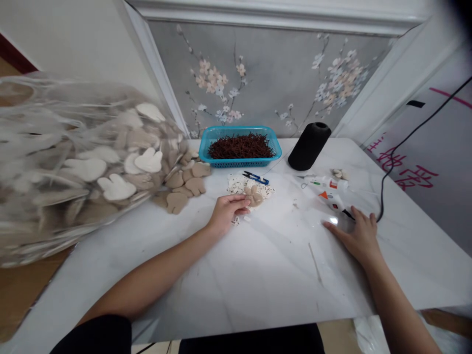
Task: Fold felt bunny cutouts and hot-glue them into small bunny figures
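Note:
My left hand (226, 214) pinches a beige bunny-head-shaped soft piece (254, 196) over a scatter of small white printed bits (236, 183). Blue-handled thread snips (256, 178) lie just behind that piece. My right hand (359, 236) is at the right of the table, fingers spread apart and nothing held in them. Beyond its fingertips rests a white glue gun (335, 202) with an orange tip, its black cord close to the fingers. Several beige pieces (186, 184) of similar shape lie in a loose pile to the left.
A big clear plastic bag (84, 162) full of beige and white pieces covers the table's left side. Against the wall stands a blue basket (239, 161) of dark red-brown twisted strands. Right of it is a black thread cone (309, 146). A black cord (383, 191) runs up rightward.

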`<control>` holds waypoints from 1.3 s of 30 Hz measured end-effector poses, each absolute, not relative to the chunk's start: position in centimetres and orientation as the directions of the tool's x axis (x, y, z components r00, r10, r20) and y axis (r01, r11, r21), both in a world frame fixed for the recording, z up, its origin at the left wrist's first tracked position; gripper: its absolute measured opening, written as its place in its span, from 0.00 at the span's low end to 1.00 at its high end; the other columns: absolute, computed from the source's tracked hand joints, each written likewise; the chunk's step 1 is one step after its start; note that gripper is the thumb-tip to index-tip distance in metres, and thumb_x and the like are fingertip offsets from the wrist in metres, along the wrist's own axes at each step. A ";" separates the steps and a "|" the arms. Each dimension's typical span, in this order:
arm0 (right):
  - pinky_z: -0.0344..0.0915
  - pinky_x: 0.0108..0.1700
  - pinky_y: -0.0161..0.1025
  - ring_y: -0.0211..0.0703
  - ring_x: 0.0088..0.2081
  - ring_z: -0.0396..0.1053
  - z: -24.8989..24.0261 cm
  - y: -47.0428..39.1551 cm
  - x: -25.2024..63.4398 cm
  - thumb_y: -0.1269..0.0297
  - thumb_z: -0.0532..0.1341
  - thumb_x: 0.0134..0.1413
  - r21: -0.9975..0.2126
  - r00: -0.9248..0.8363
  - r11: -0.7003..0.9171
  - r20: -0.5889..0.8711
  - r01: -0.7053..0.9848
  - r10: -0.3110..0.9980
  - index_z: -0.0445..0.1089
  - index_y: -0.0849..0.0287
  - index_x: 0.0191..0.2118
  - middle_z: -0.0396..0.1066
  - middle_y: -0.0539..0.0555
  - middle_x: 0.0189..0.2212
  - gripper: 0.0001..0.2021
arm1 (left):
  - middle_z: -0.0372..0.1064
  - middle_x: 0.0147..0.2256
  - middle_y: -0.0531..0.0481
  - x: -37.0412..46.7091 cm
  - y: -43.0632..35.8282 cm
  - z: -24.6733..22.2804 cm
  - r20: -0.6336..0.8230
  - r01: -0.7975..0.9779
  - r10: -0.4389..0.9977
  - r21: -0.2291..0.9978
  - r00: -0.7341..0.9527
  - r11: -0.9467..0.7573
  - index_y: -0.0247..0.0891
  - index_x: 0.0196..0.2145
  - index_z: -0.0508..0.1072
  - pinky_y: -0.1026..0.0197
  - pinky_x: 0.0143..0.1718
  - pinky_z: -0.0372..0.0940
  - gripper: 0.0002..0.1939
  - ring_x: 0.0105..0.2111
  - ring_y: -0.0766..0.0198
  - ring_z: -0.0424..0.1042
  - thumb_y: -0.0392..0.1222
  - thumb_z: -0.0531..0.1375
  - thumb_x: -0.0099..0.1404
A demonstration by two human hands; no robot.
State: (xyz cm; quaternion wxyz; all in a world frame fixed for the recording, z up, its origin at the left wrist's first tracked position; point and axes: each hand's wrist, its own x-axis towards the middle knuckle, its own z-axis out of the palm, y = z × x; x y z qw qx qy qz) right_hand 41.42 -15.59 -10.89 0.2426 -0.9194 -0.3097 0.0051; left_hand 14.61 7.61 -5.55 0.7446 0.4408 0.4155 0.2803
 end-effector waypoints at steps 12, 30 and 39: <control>0.38 0.63 0.57 0.69 0.64 0.36 -10.8 -15.6 41.4 0.28 0.56 0.34 -0.440 0.806 -0.695 0.130 0.568 0.577 0.54 0.77 0.61 0.53 0.72 0.59 0.58 | 0.75 0.32 0.44 14.5 7.7 -5.7 -0.333 -0.028 0.790 0.914 0.515 0.404 0.30 0.34 0.76 0.67 0.27 0.68 0.22 0.24 0.68 0.72 0.43 0.72 0.40; 0.38 0.63 0.58 0.69 0.64 0.35 -10.5 -15.6 41.4 0.28 0.57 0.34 -0.461 0.810 -0.690 0.122 0.558 0.574 0.54 0.73 0.60 0.53 0.71 0.59 0.57 | 0.74 0.33 0.48 11.8 8.7 -4.9 0.690 -0.005 0.287 0.388 0.665 -0.922 0.45 0.33 0.78 0.67 0.43 0.70 0.07 0.39 0.68 0.73 0.37 0.63 0.56; 0.38 0.63 0.58 0.71 0.64 0.36 -10.4 -15.6 41.5 0.29 0.58 0.33 -0.468 0.809 -0.684 0.129 0.560 0.574 0.56 0.74 0.59 0.53 0.73 0.58 0.56 | 0.72 0.29 0.47 12.5 7.9 -4.7 0.417 0.175 0.458 0.560 0.785 -0.810 0.44 0.33 0.77 0.66 0.34 0.65 0.08 0.30 0.70 0.68 0.46 0.60 0.58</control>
